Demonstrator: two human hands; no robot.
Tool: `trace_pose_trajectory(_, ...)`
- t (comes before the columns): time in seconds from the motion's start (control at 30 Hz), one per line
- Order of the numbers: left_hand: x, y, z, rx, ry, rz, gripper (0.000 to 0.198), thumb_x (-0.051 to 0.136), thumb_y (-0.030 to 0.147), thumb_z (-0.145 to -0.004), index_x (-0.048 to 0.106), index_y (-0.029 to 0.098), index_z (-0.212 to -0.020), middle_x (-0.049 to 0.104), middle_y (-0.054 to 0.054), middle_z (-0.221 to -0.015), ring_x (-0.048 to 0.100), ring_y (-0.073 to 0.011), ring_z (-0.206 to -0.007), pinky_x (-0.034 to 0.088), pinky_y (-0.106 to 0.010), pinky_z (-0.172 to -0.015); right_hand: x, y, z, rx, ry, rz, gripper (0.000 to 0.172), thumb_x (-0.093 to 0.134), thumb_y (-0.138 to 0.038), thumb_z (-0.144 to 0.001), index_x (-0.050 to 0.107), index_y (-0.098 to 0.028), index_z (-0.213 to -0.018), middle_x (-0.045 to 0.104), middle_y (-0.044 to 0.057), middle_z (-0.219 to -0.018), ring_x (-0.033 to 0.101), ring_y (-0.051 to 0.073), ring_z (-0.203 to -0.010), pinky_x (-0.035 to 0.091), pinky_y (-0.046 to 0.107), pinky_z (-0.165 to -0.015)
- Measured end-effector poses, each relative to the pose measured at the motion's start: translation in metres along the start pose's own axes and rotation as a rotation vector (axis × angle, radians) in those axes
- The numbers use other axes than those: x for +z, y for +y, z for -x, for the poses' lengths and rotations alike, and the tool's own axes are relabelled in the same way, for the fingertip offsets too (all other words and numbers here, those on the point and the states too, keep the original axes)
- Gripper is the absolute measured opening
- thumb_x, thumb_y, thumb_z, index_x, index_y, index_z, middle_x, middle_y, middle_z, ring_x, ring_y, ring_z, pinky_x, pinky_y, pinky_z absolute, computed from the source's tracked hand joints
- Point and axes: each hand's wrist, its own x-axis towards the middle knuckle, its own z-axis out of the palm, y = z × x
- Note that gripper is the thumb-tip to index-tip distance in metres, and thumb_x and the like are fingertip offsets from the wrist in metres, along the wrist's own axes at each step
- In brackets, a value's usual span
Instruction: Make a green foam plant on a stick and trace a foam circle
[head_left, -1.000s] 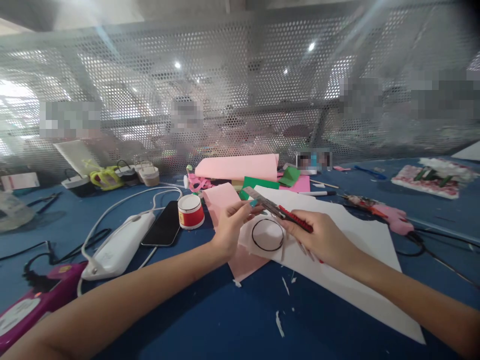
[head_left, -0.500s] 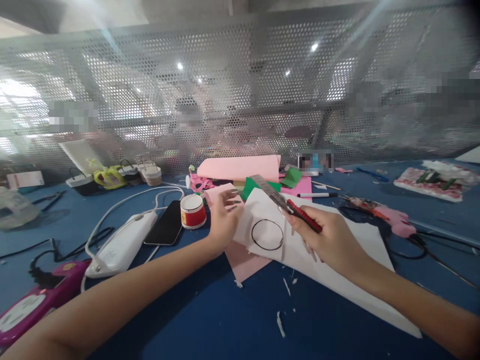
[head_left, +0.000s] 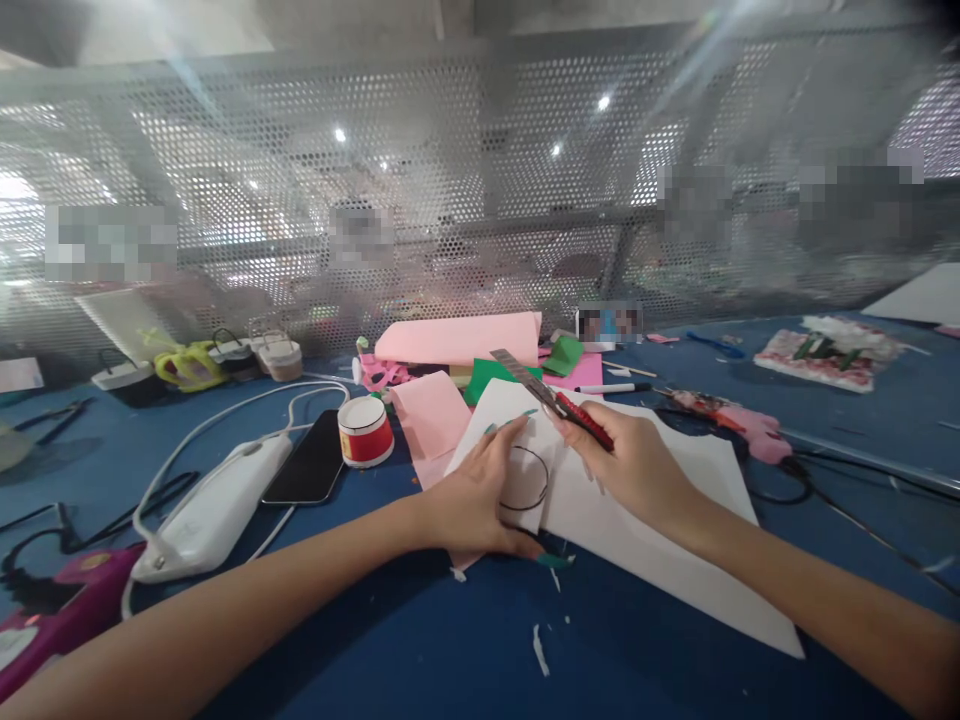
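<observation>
My right hand (head_left: 637,465) is closed around the red handle of a utility knife (head_left: 589,420), its long grey blade pointing up and to the left over the white sheet (head_left: 660,520). Fingers spread, my left hand (head_left: 480,495) rests on the left part of that sheet, beside a black drawn circle (head_left: 534,500) whose left edge it partly covers. A cut line runs through the sheet just right of the circle. Under the white sheet lies pink paper (head_left: 435,420).
Left of my hands are a red-and-white cup (head_left: 365,432), a black phone (head_left: 309,460), a white power bank-like box (head_left: 217,510) and a magenta power strip (head_left: 67,615). A pink glue gun (head_left: 750,428) and a marker (head_left: 611,389) lie to the right. Paper scraps (head_left: 540,650) dot the blue table.
My left hand has come down and right from beside the sheet onto it next to the circle. My right hand still holds the knife above the sheet. The view has shifted slightly.
</observation>
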Motion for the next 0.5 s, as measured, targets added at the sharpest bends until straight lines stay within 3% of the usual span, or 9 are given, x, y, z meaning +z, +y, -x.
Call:
trace_pose_trajectory(0.17, -0.005, -0.009, -0.003, 0.003, 0.024, -0.017, 0.121, 0.083, 0.046, -0.047, 0.016, 0.027, -0.147, 0.026, -0.018, -0.148, 0.021, -0.0408, -0.139, 0.025, -0.062, -0.109, 0.0, 0.003, -0.002, -0.058, 0.05, 0.124, 0.036, 0.043, -0.05, -0.091, 0.049, -0.021, -0.072, 0.054, 0.001, -0.055, 0.049, 0.016, -0.049, 0.028, 0.026, -0.05)
trace_pose_trajectory(0.27, -0.01, -0.014, -0.006, 0.048, 0.012, -0.088, 0.123, 0.083, 0.044, -0.047, 0.014, 0.025, -0.147, 0.031, -0.018, -0.143, 0.02, -0.0398, -0.138, 0.025, -0.061, -0.109, 0.0, 0.005, -0.003, -0.073, 0.055, 0.138, 0.033, 0.04, -0.049, -0.092, 0.051, -0.021, -0.079, 0.058, 0.002, -0.059, 0.054, 0.018, -0.053, 0.03, 0.026, -0.051)
trace_pose_trajectory(0.37, -0.012, -0.019, -0.009, 0.086, 0.049, -0.152, 0.119, 0.083, 0.047, -0.048, 0.018, 0.025, -0.145, 0.039, -0.016, -0.133, 0.029, -0.0393, -0.132, 0.026, -0.062, -0.107, -0.001, 0.006, -0.006, -0.052, 0.033, 0.147, 0.034, 0.038, -0.051, -0.093, 0.052, -0.021, -0.085, 0.061, 0.003, -0.062, 0.057, 0.02, -0.055, 0.032, 0.026, -0.052)
trace_pose_trajectory(0.5, -0.013, -0.022, -0.01, 0.097, 0.088, -0.159, 0.123, 0.084, 0.046, -0.043, 0.018, 0.026, -0.144, 0.029, -0.016, -0.139, 0.025, -0.0411, -0.133, 0.026, -0.063, -0.107, -0.001, 0.008, -0.009, -0.036, 0.011, 0.138, 0.034, 0.039, -0.052, -0.092, 0.051, -0.02, -0.087, 0.063, 0.004, -0.064, 0.057, 0.02, -0.054, 0.033, 0.026, -0.051)
